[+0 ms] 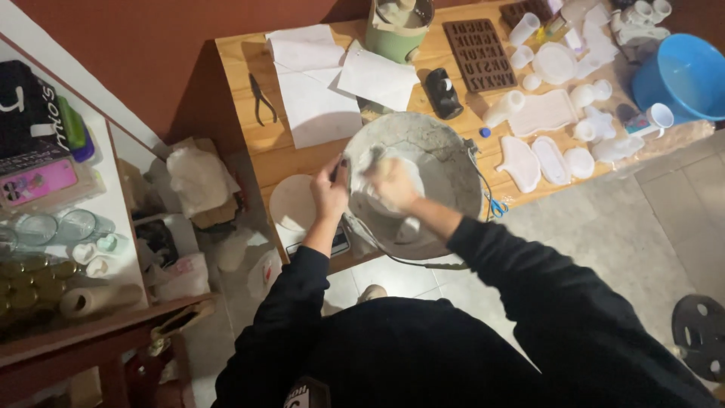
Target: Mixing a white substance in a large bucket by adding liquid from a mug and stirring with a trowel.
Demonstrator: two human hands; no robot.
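A large grey metal basin (pixel 445 155) rests on the front edge of the wooden table (pixel 249 121). My left hand (pixel 330 195) grips the basin's near-left rim. Inside the basin my right hand (pixel 393 183) is closed on a pale, blurred lump of white material (pixel 381 204); whether it is cloth or a moulded piece I cannot tell. Both arms wear black sleeves.
White paper sheets (pixel 317 91), pliers (pixel 261 100), a green bucket (pixel 396 34), a brown letter mould (pixel 479 53), a black tape dispenser (pixel 442 92), several white moulds (pixel 547 147) and a blue tub (pixel 683 75) crowd the table. A shelf (pixel 91 227) with jars stands at left.
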